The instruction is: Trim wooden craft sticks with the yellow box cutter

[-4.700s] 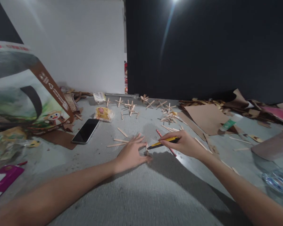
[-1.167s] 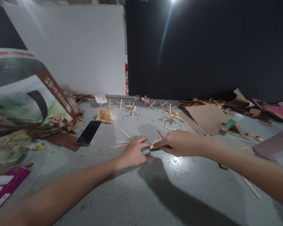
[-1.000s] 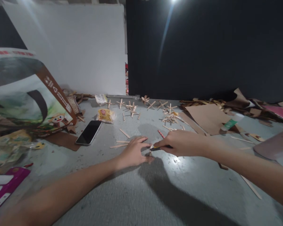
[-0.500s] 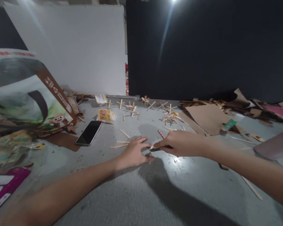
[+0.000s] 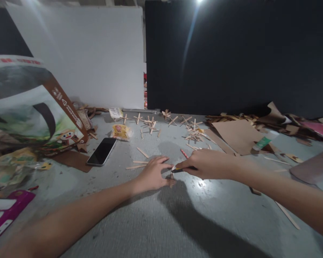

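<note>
At the middle of the grey table, my left hand (image 5: 153,174) lies low, thumb and fingers curved around a small wooden stick (image 5: 171,181) and pressing it on the surface. My right hand (image 5: 210,163) is closed around a dark cutter knife (image 5: 181,169), its tip at the stick between my left thumb and fingers. Just behind my right hand a red patterned strip (image 5: 184,153) pokes out. Several loose craft sticks (image 5: 142,152) lie beyond and beside my left hand. My hands partly hide the held stick, so its full length cannot be seen.
A phone (image 5: 101,152), a yellow packet (image 5: 121,132) and a large printed bag (image 5: 24,111) stand or lie left. Crossed-stick pieces (image 5: 151,125) are at the back, with a stick pile (image 5: 194,134). Cardboard (image 5: 237,134), a green-white tube (image 5: 261,143) and a purple object (image 5: 14,209) flank the table.
</note>
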`<action>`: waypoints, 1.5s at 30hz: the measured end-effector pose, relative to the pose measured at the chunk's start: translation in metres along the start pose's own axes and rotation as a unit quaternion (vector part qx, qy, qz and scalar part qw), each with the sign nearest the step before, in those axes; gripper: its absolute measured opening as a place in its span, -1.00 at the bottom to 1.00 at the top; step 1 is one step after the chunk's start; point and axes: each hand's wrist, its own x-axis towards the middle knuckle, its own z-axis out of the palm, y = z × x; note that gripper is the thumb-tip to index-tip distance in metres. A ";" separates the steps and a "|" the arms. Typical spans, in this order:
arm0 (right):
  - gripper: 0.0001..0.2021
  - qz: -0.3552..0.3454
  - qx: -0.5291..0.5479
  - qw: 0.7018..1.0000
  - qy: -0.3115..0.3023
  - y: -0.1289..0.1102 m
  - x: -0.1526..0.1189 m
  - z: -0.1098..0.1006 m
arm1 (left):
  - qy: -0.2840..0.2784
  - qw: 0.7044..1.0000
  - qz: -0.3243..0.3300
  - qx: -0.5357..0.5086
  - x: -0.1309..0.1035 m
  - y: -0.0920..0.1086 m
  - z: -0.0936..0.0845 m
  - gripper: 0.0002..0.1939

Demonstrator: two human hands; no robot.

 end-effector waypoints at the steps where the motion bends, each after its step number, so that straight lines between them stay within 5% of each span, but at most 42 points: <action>1: -0.61 0.001 0.001 1.000 -0.001 0.000 0.000 0.000 | 0.003 1.000 0.001 0.001 0.000 -0.001 0.000 -0.41; 45: -0.60 -0.007 -0.024 1.000 -0.008 -0.001 0.002 0.000 | 0.002 1.000 0.016 -0.011 -0.001 0.000 0.000 -0.43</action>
